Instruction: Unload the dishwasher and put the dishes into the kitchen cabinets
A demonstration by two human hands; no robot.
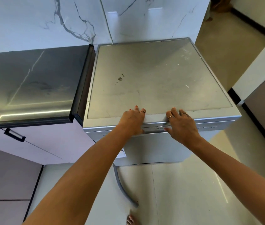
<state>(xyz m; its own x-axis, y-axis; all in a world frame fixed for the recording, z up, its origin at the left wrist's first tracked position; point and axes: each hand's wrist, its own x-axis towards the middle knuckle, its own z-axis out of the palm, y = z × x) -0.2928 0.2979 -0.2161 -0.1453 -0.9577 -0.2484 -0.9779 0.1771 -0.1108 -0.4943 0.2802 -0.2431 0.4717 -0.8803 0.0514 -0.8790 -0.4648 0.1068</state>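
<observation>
Both my hands are on the dishwasher [154, 78] front edge: left hand [132, 120] and right hand [183, 125] with fingers laid flat on top, thumbs tucked under the lip, door closed.

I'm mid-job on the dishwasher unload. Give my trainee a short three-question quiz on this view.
1. True or false: the silver freestanding dishwasher has its door closed.
2. Where does the left hand rest? A) front top edge of the dishwasher B) dark glossy countertop C) black cabinet handle
3. What lies on the floor in front of the dishwasher's base?

Key: 1 true; 2 A; 3 a grey hose.
</observation>
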